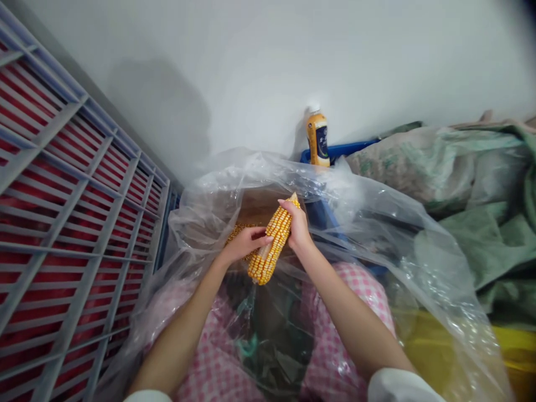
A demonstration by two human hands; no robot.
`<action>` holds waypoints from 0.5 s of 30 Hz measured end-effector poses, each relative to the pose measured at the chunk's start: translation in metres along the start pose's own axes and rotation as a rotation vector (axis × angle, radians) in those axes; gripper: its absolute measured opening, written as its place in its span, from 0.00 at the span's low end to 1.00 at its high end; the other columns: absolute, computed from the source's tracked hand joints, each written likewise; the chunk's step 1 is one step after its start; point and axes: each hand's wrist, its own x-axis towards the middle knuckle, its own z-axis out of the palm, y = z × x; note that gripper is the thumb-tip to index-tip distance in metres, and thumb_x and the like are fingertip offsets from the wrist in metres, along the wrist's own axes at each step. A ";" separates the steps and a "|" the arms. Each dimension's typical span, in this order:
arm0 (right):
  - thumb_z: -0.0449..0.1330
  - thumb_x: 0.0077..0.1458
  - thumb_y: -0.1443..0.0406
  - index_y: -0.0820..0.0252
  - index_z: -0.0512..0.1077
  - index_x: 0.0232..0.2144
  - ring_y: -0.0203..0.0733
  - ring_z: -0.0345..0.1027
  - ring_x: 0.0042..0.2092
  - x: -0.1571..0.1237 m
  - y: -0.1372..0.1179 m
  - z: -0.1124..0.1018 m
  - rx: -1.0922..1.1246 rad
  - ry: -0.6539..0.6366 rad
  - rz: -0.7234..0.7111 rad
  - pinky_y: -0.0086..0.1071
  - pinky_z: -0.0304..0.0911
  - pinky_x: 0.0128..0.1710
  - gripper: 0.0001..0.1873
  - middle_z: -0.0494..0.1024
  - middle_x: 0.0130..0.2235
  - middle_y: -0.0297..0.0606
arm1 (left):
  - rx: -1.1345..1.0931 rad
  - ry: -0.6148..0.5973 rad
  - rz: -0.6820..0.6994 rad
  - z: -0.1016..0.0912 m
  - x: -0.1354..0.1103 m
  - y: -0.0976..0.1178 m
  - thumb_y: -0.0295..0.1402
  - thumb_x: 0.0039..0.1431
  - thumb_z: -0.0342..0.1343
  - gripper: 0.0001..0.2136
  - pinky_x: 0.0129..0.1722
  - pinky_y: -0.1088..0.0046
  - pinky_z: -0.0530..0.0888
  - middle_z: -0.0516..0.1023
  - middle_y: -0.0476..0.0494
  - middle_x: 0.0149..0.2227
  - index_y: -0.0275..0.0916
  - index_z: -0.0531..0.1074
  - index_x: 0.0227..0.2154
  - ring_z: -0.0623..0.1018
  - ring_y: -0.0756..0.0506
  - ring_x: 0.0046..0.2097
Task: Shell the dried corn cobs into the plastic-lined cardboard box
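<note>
An ear of corn (274,240) with yellow kernels is held at a slant over an open clear plastic bag (368,206). My right hand (298,223) is closed round its upper right side, near the pale tip. At its left side, my left hand (250,242) presses its thumb and fingers against the kernels. A pale strip without kernels shows on the cob below the left thumb. Loose corn kernels (239,230) lie inside the bag, partly hidden behind my left hand.
A slatted plastic crate (90,173) with red behind its bars stands on the left. An orange bottle (318,137) stands by the white wall, next to a blue bin edge (352,148). Pale green sacks (439,162) are heaped on the right. The bag drapes over my knees.
</note>
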 end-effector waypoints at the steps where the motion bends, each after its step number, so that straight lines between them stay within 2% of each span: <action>1: 0.67 0.31 0.58 0.59 0.65 0.23 0.34 0.56 0.24 0.000 0.000 0.000 0.005 -0.004 0.015 0.30 0.53 0.24 0.17 0.65 0.21 0.28 | 0.015 -0.005 0.004 0.000 0.000 0.001 0.48 0.49 0.56 0.24 0.44 0.68 0.69 0.78 0.42 0.42 0.34 0.74 0.44 0.75 0.42 0.44; 4: 0.66 0.33 0.57 0.58 0.65 0.23 0.35 0.58 0.24 0.000 -0.002 -0.001 0.035 -0.027 0.081 0.31 0.55 0.24 0.17 0.66 0.21 0.29 | 0.013 0.000 -0.011 0.000 -0.002 0.003 0.48 0.51 0.53 0.23 0.42 0.69 0.70 0.79 0.43 0.38 0.34 0.74 0.42 0.75 0.43 0.40; 8: 0.63 0.36 0.55 0.58 0.65 0.23 0.36 0.59 0.24 0.002 -0.003 -0.001 0.049 -0.033 0.124 0.32 0.57 0.24 0.15 0.67 0.21 0.30 | -0.005 0.086 -0.089 -0.003 -0.003 0.003 0.44 0.56 0.48 0.21 0.41 0.69 0.71 0.80 0.43 0.38 0.34 0.74 0.43 0.76 0.44 0.38; 12: 0.65 0.34 0.57 0.58 0.65 0.23 0.35 0.59 0.24 0.003 0.000 -0.001 0.025 0.000 0.055 0.31 0.57 0.25 0.16 0.67 0.22 0.30 | 0.095 0.261 -0.052 -0.006 0.000 0.002 0.41 0.58 0.47 0.18 0.50 0.69 0.67 0.77 0.42 0.47 0.37 0.73 0.45 0.74 0.44 0.48; 15: 0.66 0.33 0.58 0.59 0.65 0.23 0.34 0.58 0.25 0.001 0.002 -0.002 0.012 0.033 -0.024 0.30 0.56 0.25 0.16 0.66 0.22 0.28 | 0.074 0.346 -0.099 -0.003 -0.001 0.001 0.45 0.60 0.41 0.21 0.48 0.69 0.69 0.77 0.40 0.46 0.36 0.73 0.43 0.75 0.44 0.46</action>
